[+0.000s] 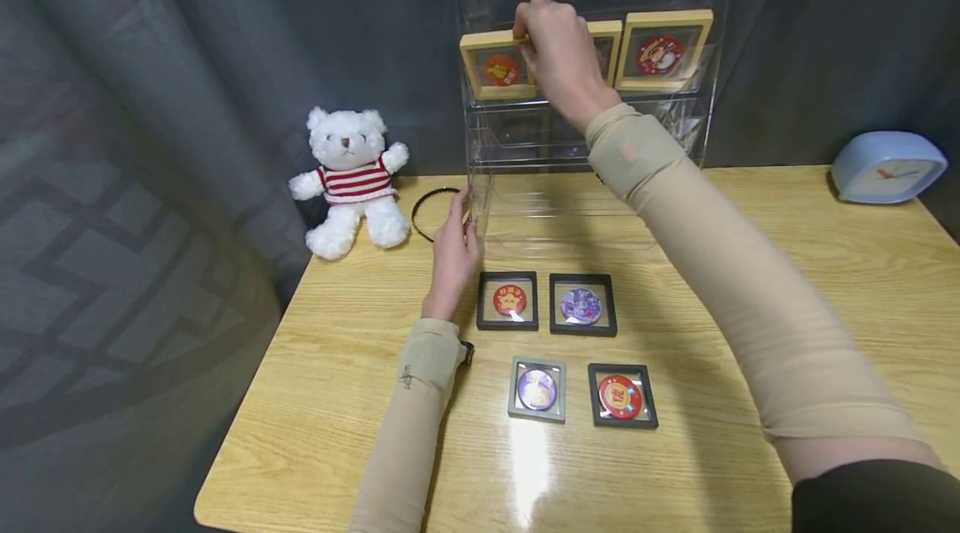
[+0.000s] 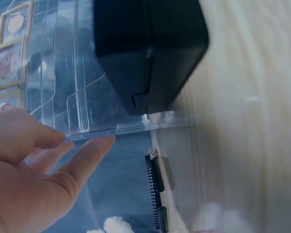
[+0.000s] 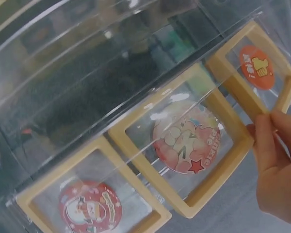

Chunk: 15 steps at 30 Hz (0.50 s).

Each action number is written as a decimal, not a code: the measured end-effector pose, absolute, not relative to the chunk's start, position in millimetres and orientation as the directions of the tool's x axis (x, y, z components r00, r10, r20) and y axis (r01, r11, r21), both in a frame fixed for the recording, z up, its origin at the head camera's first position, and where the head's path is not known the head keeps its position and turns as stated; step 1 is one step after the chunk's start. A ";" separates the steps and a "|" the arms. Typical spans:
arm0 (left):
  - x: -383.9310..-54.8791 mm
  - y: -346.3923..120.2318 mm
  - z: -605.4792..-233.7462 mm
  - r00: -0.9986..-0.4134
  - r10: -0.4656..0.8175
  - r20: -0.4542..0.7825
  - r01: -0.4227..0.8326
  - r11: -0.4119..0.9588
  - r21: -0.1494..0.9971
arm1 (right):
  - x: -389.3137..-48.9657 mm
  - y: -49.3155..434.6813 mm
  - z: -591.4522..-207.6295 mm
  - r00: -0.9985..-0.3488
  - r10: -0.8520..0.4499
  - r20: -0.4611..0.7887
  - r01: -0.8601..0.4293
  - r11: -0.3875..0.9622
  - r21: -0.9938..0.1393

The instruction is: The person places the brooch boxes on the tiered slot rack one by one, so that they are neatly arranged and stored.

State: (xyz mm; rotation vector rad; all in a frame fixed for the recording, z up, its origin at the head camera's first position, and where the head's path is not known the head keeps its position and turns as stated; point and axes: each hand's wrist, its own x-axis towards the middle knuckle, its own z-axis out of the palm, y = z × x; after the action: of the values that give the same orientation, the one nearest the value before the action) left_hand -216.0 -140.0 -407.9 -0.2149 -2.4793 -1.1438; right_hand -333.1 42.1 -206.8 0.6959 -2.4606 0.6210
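While the right hand (image 1: pixel 558 57) pinches the top-shelf thumbs-up frame (image 1: pixel 499 70), its wrist view shows the pink badge (image 3: pixel 182 143) head view mostly hides; the left hand (image 1: pixel 453 256), fingers loose, touches the clear stand (image 1: pixel 478 174).

Pale wooden worktop (image 1: pixel 300 399) backed by dark grey-blue curtains (image 1: pixel 225 32).
The cloth hangs in soft vertical folds behind the worktop and down its left side, where a darker lattice pattern (image 1: pixel 112 224) shows on it; the worktop's grain runs roughly crosswise, its near-left corner is rounded, a bright reflection (image 1: pixel 529 466) gleams near the front, and a soft shadow (image 1: pixel 693 399) stretches to the right of it.
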 end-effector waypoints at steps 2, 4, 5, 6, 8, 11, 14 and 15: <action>-216.3 -139.8 -407.8 -0.908 -0.028 0.418 0.299 0.655 0.693 | -333.3 43.2 -207.0 -0.748 -0.352 0.562 -0.573 0.770 -0.281; -216.5 -139.8 -408.0 -0.909 -0.029 0.416 0.297 0.654 0.696 | -333.7 43.5 -207.2 -0.756 -0.355 0.549 -0.568 0.774 -0.281; -216.5 -139.7 -408.1 -0.910 -0.029 0.415 0.297 0.652 0.697 | -333.7 43.7 -207.1 -0.758 -0.358 0.545 -0.567 0.775 -0.279; -216.6 -139.5 -408.1 -0.910 -0.029 0.414 0.297 0.651 0.699 | -333.8 43.7 -207.0 -0.759 -0.361 0.542 -0.566 0.777 -0.275; -216.8 -139.1 -408.2 -0.911 -0.028 0.411 0.296 0.648 0.702 | -334.0 43.5 -206.8 -0.759 -0.365 0.539 -0.567 0.778 -0.271; -217.8 -138.6 -408.5 -0.911 -0.028 0.411 0.298 0.645 0.704 | -334.3 43.6 -206.0 -0.760 -0.366 0.537 -0.566 0.779 -0.270; -219.2 -138.1 -408.5 -0.911 -0.029 0.411 0.299 0.638 0.709 | -334.1 44.1 -204.9 -0.763 -0.361 0.536 -0.561 0.781 -0.273; -219.7 -137.9 -408.5 -0.911 -0.030 0.412 0.300 0.638 0.709 | -333.8 44.5 -204.7 -0.763 -0.359 0.537 -0.560 0.782 -0.274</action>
State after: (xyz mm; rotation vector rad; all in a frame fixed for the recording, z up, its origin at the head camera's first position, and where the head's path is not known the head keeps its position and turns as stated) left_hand -219.7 -137.9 -408.5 -0.2141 -2.4726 -1.1719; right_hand -333.8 44.5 -204.7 0.6902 -2.5090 0.5878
